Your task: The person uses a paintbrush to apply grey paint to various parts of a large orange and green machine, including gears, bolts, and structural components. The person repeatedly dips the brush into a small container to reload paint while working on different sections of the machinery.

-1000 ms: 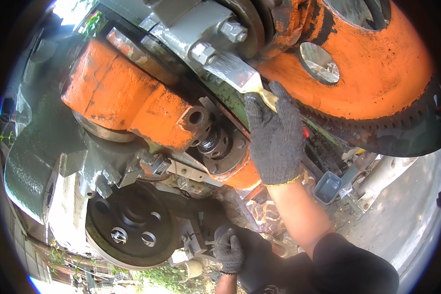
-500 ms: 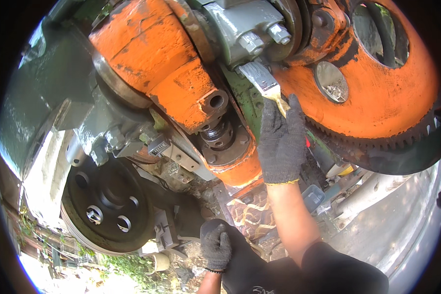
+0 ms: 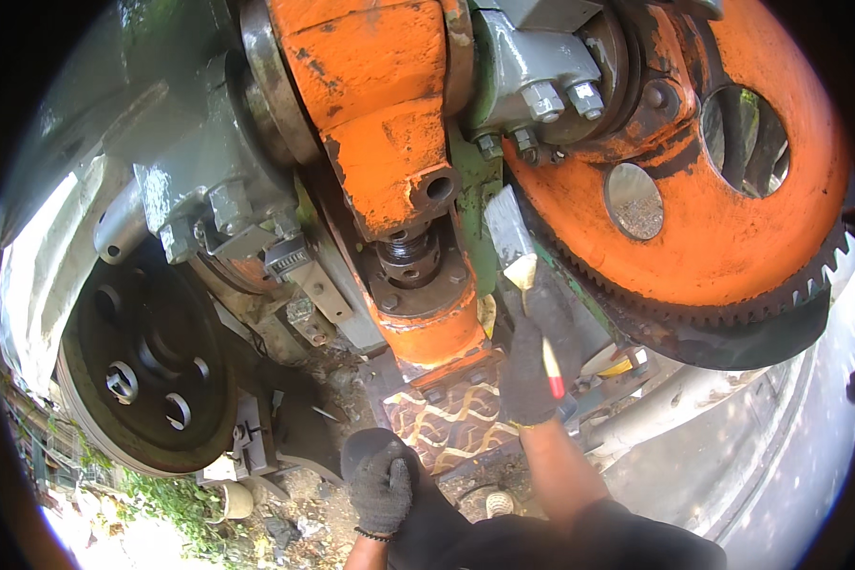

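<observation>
My right hand, in a dark knitted glove, grips a paintbrush by its handle. Grey paint coats the bristles, which point up and stand apart from the machine, and a red-tipped handle end shows below the fingers. Above the brush is a grey-painted, bolted bearing block, its surface glossy. Left of the brush stands the orange arm of the machine, over a dark threaded screw. My left hand, gloved too, rests at my knee with its fingers curled in and nothing visible in them.
A large orange toothed wheel fills the right side. At left are a grey bolted housing and a dark flywheel with round holes. A patterned sheet lies below the orange base. Plants and a pot stand lower left.
My right hand has drawn the brush down and away from the underside of the grey block. The view has shifted, and my left hand stays at my knee.
</observation>
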{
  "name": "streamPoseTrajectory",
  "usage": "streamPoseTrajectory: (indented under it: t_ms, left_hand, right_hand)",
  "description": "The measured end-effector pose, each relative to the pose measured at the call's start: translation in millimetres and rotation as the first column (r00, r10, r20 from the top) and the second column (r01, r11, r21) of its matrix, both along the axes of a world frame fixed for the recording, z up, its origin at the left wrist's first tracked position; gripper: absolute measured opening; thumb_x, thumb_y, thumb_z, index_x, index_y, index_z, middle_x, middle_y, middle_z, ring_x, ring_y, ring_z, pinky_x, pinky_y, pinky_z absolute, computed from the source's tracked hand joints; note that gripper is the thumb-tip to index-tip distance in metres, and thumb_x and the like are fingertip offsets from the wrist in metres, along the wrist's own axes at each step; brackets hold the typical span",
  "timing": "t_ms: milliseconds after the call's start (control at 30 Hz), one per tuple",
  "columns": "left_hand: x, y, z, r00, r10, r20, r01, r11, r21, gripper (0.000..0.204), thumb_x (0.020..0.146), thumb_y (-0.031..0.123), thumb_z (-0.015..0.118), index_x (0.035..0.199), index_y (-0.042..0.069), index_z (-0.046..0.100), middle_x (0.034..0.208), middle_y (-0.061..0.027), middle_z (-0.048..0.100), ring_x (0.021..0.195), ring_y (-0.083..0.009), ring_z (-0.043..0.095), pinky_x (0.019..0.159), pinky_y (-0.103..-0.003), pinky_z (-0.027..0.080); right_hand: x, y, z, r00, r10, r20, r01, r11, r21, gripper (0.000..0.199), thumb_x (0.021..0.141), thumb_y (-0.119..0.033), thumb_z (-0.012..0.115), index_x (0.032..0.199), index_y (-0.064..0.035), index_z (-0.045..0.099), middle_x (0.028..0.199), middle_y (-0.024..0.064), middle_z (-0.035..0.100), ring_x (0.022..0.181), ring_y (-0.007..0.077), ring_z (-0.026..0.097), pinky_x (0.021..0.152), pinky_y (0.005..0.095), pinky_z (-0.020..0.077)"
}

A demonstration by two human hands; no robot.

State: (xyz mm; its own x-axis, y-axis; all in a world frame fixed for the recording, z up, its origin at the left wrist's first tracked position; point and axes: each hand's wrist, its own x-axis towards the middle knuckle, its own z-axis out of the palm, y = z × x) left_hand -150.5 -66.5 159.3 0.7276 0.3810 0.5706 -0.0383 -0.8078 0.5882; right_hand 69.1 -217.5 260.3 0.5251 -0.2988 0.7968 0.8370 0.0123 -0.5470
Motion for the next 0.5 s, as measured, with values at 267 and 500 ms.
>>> streamPoseTrajectory:
  t_ms: [267,500]
  left_hand:
    - [-4,-1,-11,1.000,-0.002,-0.009,0.001,0.999,-0.035,0.019,0.094,0.013,0.070,0.110,0.006,0.077,0.105,-0.0179,0.077,0.098,-0.0393,0.073,0.090,-0.048,0.057]
    - [-11,9,-3,0.999,0.022,0.029,-0.021,0.999,-0.028,0.020,0.092,0.010,0.069,0.110,0.004,0.077,0.103,-0.0186,0.077,0.097,-0.0389,0.073,0.089,-0.047,0.057]
  right_hand:
    - [87,-9,52,0.773,-0.212,0.598,0.414,0.883,-0.221,0.034,0.097,0.006,0.067,0.130,-0.0010,0.070,0.141,0.0256,0.065,0.132,0.0358,0.065,0.110,0.0424,0.0532]
    - [77,11,34,0.893,-0.039,0.448,0.220,0.906,-0.360,0.032,0.095,0.007,0.068,0.125,-0.0023,0.074,0.130,0.0249,0.070,0.120,0.0373,0.069,0.103,0.0418,0.0552]
